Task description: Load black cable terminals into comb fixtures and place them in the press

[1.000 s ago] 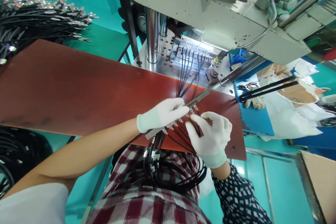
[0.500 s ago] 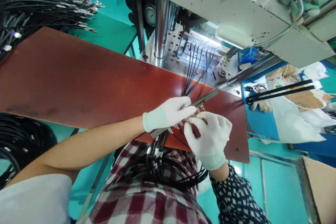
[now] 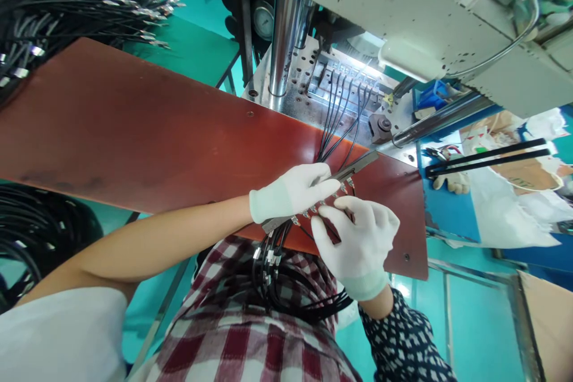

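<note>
The white-gloved left hand (image 3: 290, 193) presses a long grey metal bar (image 3: 333, 181) onto the reddish-brown tabletop (image 3: 134, 125), fingers flat and together. The white-gloved right hand (image 3: 358, 239) pinches a thin black wire with a metal terminal (image 3: 333, 230) just beside the bar

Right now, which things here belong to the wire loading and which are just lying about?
In use: left hand, right hand, metal bar, terminal wires, red board.
Lying about: wire bundle, spare glove, white bag.

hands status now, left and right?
Left hand: closed on the metal bar, pressing it to the red board.
Right hand: pinching a black cable.
</note>
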